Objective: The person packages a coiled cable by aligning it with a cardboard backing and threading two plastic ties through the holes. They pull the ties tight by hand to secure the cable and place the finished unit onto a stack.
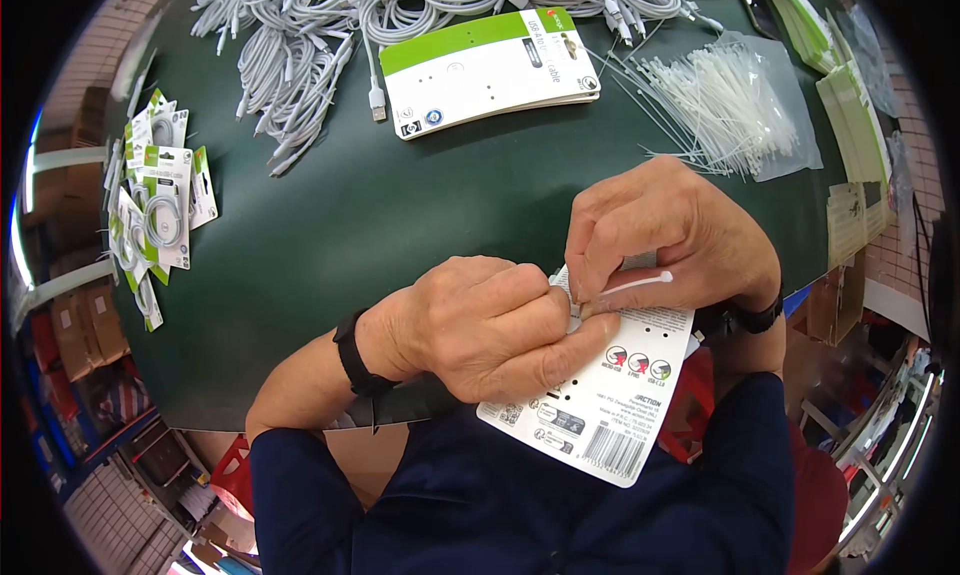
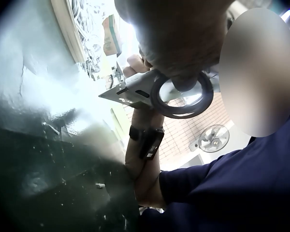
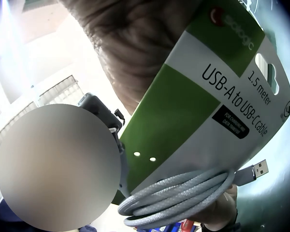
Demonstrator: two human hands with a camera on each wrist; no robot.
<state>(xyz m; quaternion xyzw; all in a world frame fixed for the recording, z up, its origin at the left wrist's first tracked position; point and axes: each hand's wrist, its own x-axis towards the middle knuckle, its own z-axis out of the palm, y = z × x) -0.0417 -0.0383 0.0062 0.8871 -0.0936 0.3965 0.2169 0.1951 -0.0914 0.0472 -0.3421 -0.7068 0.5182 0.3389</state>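
Note:
A printed cable card (image 1: 610, 415) is held over the table's near edge, its back with barcode facing up. My left hand (image 1: 490, 325) grips the card by its left side. Against the card's green and white front lies a coiled grey braided USB cable (image 3: 179, 198), its USB-A plug (image 3: 261, 168) sticking out. At the card's upper part my right hand (image 1: 670, 230) pinches a white cable tie (image 1: 640, 283), thumb and fingertips meeting the left fingers there. The tie's head end lies across the right hand; its other end is hidden by the fingers.
Grey cables (image 1: 290, 75) pile along the table's far side. A stack of flat cards (image 1: 490, 75) lies before them, with a bag of loose cable ties (image 1: 740, 105) to its right. Finished-looking carded cables (image 1: 165, 210) heap at the left edge; more cards (image 1: 855, 125) stand far right.

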